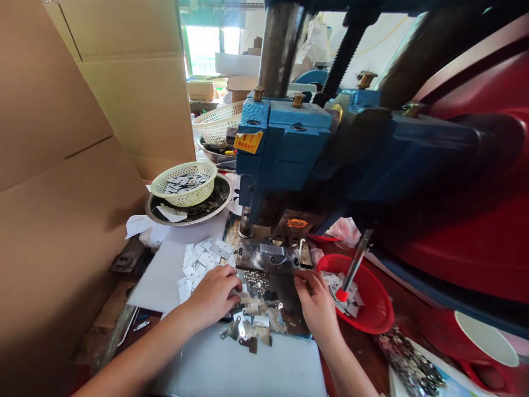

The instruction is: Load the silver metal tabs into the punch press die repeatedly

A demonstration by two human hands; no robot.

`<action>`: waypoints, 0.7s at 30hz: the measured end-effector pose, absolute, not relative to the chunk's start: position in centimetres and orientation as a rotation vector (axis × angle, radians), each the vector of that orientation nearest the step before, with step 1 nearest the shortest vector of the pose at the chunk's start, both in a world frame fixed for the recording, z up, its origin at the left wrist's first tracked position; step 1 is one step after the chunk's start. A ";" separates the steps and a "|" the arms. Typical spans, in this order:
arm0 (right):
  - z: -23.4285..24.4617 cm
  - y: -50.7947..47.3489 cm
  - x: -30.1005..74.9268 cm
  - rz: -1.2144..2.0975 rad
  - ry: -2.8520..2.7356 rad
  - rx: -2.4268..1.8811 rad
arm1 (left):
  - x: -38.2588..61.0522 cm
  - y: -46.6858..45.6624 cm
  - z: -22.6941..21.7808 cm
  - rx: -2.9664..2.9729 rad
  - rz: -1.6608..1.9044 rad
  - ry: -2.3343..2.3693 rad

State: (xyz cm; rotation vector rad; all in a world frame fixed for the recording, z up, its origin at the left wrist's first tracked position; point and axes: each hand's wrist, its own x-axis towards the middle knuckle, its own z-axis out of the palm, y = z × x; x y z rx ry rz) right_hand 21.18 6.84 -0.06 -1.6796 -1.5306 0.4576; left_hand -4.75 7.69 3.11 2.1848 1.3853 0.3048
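Observation:
My left hand (217, 292) is between a heap of flat white metal plates (202, 258) and a pile of small shaped metal pieces (252, 317). Its fingers curl inward; what they hold, if anything, is hidden. My right hand (320, 306) rests by the right edge of the press bed, fingers extended and slightly bent, with nothing visible in it. Ahead of both hands, a die block (271, 253) sits on the bed below the blue press head (285, 149). Small shiny rivet-like parts (257, 280) lie loose between the hands.
A red bowl (384, 309) with plates stands right, under a red-tipped lever (355, 264). At left, a pale basket (185, 196) of plates sits in a metal basin (226, 201). Cardboard (136, 82) walls the left side. A red mug (475, 344) stands lower right.

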 end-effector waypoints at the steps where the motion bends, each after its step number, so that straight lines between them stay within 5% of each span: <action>1: -0.1 6.8 21.2 0.435 -1.553 -1.682 | -4.5 7.7 3.2 2.198 0.284 1.387; 13: -0.5 8.9 21.4 -0.173 -2.065 -1.629 | -4.6 7.1 3.4 2.261 0.286 1.478; 21: -0.8 8.4 21.9 -0.181 -2.060 -1.622 | -4.3 6.2 3.3 2.191 0.409 1.450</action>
